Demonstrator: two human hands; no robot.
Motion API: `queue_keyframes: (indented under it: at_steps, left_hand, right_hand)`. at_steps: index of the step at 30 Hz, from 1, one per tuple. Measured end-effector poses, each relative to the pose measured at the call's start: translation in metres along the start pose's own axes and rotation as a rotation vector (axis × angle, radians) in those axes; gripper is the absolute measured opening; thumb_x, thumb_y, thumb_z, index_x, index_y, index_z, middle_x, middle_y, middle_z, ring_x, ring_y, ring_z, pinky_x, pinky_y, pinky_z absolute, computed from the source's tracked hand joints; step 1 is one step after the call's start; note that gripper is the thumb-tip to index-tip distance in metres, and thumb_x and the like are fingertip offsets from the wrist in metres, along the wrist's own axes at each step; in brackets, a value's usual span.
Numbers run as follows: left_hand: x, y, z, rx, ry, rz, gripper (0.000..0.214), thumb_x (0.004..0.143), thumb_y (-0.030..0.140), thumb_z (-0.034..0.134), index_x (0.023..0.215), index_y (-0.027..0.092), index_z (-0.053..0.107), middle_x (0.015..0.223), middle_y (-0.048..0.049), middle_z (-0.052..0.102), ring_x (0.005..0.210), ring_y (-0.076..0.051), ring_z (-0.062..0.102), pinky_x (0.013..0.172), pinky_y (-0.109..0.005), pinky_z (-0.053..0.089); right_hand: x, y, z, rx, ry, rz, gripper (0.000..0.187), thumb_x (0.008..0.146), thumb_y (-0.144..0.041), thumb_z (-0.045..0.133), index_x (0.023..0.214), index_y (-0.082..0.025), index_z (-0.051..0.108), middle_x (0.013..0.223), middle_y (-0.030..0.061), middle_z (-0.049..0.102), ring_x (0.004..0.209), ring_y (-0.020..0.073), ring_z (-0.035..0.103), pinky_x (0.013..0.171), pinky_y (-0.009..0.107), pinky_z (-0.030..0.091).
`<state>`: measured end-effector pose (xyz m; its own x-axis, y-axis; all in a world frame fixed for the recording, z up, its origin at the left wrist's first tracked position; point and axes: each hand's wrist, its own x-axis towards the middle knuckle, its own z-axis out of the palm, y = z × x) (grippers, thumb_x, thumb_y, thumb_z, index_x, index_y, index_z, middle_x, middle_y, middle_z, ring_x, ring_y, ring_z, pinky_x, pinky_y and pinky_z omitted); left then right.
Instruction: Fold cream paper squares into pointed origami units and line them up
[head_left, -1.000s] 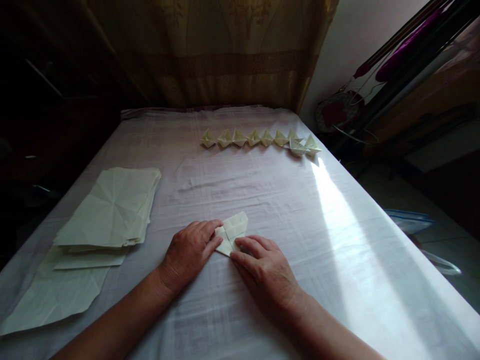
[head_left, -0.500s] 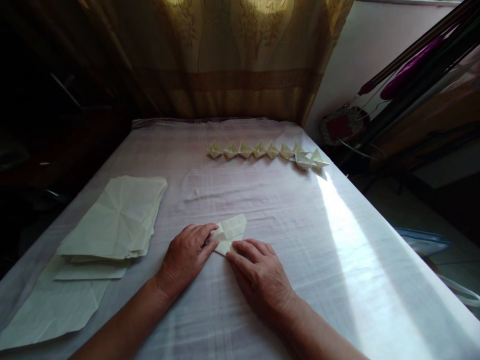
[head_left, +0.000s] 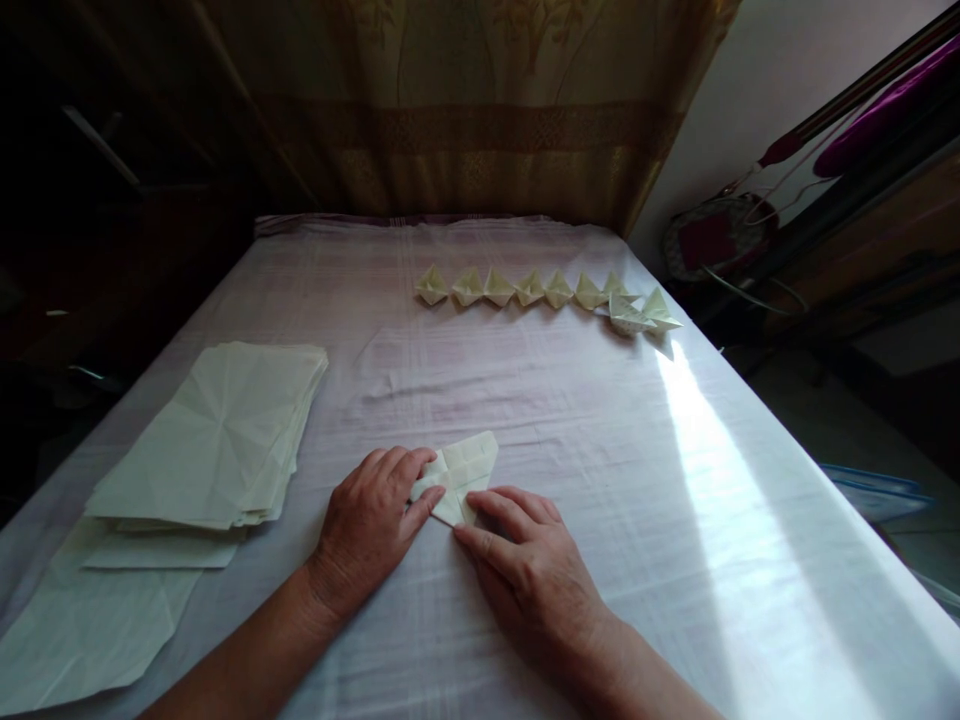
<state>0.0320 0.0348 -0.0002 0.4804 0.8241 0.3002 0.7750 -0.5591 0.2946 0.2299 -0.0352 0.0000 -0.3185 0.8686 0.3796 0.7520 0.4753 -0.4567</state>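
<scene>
A small, partly folded piece of pale paper [head_left: 466, 468] lies flat on the cloth-covered table [head_left: 525, 400] near me. My left hand [head_left: 371, 525] rests palm down at its left side, fingers stretched out and fingertips pressing on the paper's edge. My right hand [head_left: 529, 575] lies flat at the paper's lower right, its fingertips pressing on the near corner. Neither hand lifts the paper.
A stack of creased pale paper sheets [head_left: 214, 435] lies at the left, with a larger sheet [head_left: 90, 630] under it. A row of several small folded paper shapes [head_left: 540, 290] stands at the far side. A curtain [head_left: 465, 110] hangs behind; clutter fills the right.
Both hands stay on the folded paper with only slight shifts of the fingers. The view has tilted and swung a little.
</scene>
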Motion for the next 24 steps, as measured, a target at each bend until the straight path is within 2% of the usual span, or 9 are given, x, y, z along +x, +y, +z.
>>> queue_keyframes:
  at_steps: [5,10,13,17,20,24]
  left_hand:
    - [-0.001,0.003,-0.004,0.07,0.011,0.097,0.013,0.095,0.029,0.052,0.092,0.023,0.063,0.093,-0.0028,0.067,0.085,-0.019,0.059,0.075,-0.031,0.046]
    - [-0.004,0.007,-0.009,0.05,0.038,0.288,0.024,0.098,0.018,0.043,0.098,0.022,0.066,0.097,-0.0029,0.071,0.095,-0.021,0.059,0.089,-0.038,0.043]
    - [-0.008,0.006,-0.009,0.049,0.022,0.314,0.027,0.099,0.018,0.04,0.103,0.021,0.067,0.101,-0.0036,0.072,0.095,-0.02,0.06,0.09,-0.038,0.043]
    - [-0.016,0.004,-0.008,0.099,0.014,0.335,0.027,0.099,0.019,0.043,0.112,0.02,0.066,0.113,-0.0048,0.071,0.106,-0.023,0.06,0.096,-0.042,0.041]
    - [-0.018,0.005,-0.007,0.129,0.01,0.347,0.027,0.098,0.018,0.044,0.113,0.019,0.066,0.114,-0.0048,0.071,0.11,-0.025,0.059,0.098,-0.044,0.041]
    - [-0.018,0.008,-0.005,0.138,0.063,0.374,0.026,0.097,0.016,0.045,0.111,0.016,0.067,0.119,-0.0069,0.069,0.117,-0.025,0.057,0.101,-0.043,0.042]
  right_hand:
    - [0.0,0.0,0.0,0.006,-0.001,0.01,0.026,0.089,-0.018,0.059,0.11,-0.03,0.069,0.117,0.0054,0.066,0.107,0.0232,0.057,0.089,0.04,0.048]
    - [-0.001,0.001,0.001,0.01,-0.006,0.018,0.025,0.09,-0.02,0.057,0.11,-0.03,0.069,0.116,0.0054,0.066,0.106,0.0227,0.057,0.09,0.039,0.047]
    - [-0.001,0.001,0.001,0.01,0.003,0.013,0.025,0.091,-0.019,0.056,0.109,-0.03,0.07,0.115,0.0056,0.066,0.106,0.0227,0.056,0.089,0.039,0.047]
    - [0.0,0.0,0.001,0.009,0.014,0.004,0.024,0.091,-0.019,0.055,0.108,-0.028,0.07,0.114,0.0057,0.067,0.104,0.0227,0.056,0.089,0.039,0.047]
    - [0.001,0.0,0.0,0.006,0.01,0.006,0.025,0.091,-0.019,0.055,0.108,-0.028,0.07,0.114,0.0058,0.067,0.104,0.0221,0.056,0.09,0.038,0.046]
    - [0.002,-0.001,-0.001,0.006,0.007,0.008,0.023,0.091,-0.02,0.056,0.107,-0.028,0.07,0.114,0.0053,0.067,0.104,0.0214,0.057,0.089,0.037,0.046]
